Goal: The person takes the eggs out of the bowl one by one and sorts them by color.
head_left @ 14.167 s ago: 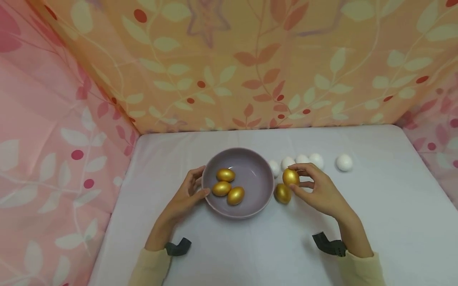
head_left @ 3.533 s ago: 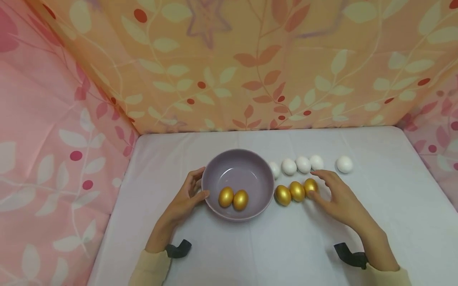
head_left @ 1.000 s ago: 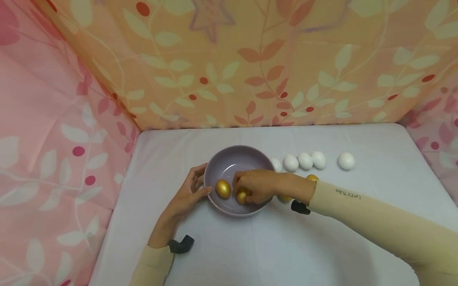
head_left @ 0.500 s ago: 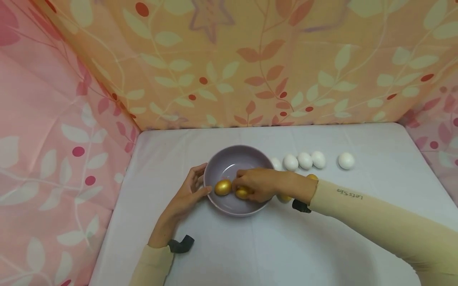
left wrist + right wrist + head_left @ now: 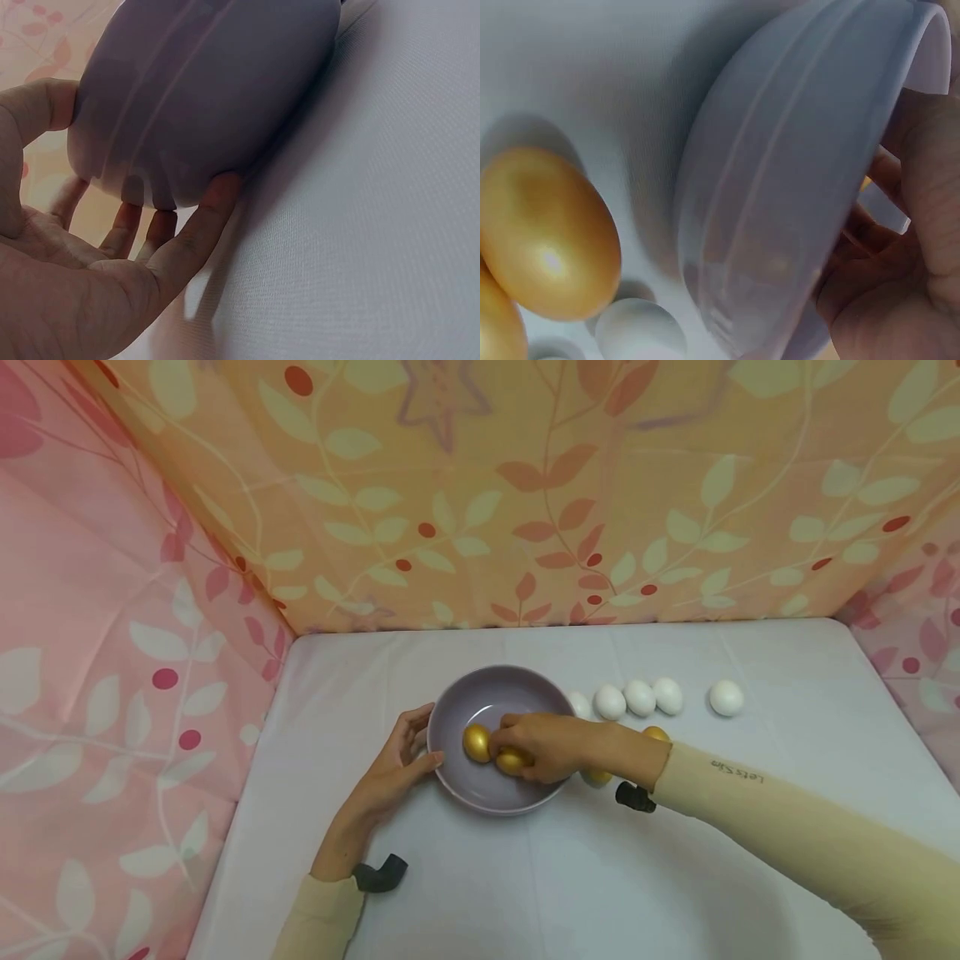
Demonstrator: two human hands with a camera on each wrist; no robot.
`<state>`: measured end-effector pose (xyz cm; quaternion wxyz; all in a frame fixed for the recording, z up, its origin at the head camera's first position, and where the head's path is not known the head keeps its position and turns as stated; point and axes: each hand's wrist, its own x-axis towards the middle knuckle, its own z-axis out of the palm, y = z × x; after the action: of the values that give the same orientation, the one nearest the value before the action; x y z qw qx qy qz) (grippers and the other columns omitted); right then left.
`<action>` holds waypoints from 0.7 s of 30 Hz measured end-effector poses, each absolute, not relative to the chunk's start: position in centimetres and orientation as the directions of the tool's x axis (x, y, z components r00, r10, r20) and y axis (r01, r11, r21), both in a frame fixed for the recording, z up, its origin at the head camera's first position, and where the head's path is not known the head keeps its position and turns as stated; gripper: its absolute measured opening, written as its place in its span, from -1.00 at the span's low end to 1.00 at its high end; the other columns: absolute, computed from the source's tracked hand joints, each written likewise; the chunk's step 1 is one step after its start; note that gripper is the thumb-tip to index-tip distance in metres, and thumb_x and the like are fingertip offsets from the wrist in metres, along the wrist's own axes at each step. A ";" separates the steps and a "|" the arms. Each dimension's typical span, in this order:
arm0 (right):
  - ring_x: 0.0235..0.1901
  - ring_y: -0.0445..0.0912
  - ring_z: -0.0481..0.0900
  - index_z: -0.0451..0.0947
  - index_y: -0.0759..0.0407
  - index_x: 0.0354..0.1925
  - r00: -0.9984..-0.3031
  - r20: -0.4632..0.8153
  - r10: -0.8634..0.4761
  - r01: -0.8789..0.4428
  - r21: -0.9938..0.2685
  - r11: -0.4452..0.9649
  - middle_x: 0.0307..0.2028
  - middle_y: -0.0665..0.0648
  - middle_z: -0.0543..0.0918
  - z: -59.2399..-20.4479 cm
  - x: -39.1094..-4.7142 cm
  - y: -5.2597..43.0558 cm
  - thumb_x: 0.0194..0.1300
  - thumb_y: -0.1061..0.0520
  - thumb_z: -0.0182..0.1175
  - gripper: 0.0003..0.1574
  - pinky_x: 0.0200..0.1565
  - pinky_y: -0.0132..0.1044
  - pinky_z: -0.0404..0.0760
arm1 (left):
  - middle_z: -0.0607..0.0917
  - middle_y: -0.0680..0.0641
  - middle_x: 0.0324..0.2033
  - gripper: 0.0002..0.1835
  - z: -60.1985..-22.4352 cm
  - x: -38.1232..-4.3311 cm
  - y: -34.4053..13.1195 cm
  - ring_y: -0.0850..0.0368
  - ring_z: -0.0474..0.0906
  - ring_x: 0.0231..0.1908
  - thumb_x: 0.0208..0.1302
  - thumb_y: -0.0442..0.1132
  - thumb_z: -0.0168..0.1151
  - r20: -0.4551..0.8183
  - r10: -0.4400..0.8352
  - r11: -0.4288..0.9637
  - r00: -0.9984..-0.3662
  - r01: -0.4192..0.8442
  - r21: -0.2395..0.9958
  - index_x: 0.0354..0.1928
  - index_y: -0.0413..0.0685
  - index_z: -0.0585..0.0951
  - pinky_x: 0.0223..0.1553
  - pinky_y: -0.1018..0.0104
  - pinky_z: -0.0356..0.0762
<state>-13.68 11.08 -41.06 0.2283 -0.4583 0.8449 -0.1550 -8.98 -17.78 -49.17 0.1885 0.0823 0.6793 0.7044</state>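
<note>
A mauve bowl [image 5: 487, 689] stands on the white-covered table. At its left side my left hand [image 5: 393, 768] holds it, thumb at the rim; in the left wrist view several fingertips touch the outer wall. My right hand [image 5: 543, 747] reaches over the right rim into the bowl and grips a golden egg [image 5: 512, 762], partly hidden under the fingers. Another golden egg [image 5: 477, 743] lies in the bowl just left of those fingertips. Outside, under the right forearm, parts of a golden egg [image 5: 597, 777] and a farther golden egg [image 5: 656, 733] show.
Several white eggs [image 5: 640, 697] form a row behind the golden ones, right of the bowl. One white egg [image 5: 726, 697] lies apart, farther right. Patterned cloth [image 5: 450, 568] hangs along the table's back edge, with pink cloth [image 5: 112, 693] at the left.
Earlier, three golden eggs were in the bowl; later, two, with three in a row on the table. My right hand moved from that row into the bowl. The left egg there shifted slightly.
</note>
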 end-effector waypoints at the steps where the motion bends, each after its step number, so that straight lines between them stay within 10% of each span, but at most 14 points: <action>1: -0.16 -0.10 0.55 0.64 0.06 0.15 -0.479 -0.225 -0.848 -0.704 -0.480 0.524 -0.02 0.09 0.62 -41.2 -13.7 11.2 0.26 0.26 0.41 -0.52 0.01 -0.22 0.58 | 0.16 -0.10 0.62 -0.16 -49.2 -9.0 -17.8 -0.23 0.03 0.65 0.43 -0.34 0.30 -0.138 0.378 -0.009 -0.915 -0.153 0.988 0.62 0.18 0.15 0.22 0.38 0.57; 21: 0.02 -0.20 0.62 0.60 -0.01 0.22 -0.666 0.035 -0.745 -0.532 -0.722 0.442 0.09 -0.06 0.62 -41.9 -11.1 14.1 0.31 0.23 0.39 -0.48 0.06 -0.27 0.73 | 0.16 -0.14 0.61 -0.17 -49.3 -8.9 -17.7 -0.26 0.02 0.66 0.43 -0.37 0.27 -0.129 0.378 -0.038 -0.917 -0.154 0.987 0.62 0.14 0.14 0.21 0.35 0.59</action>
<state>-11.09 14.06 -41.94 0.1455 -0.3816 0.8365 -0.3653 -8.88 -17.74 -49.26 0.1861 0.0839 0.6681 0.7155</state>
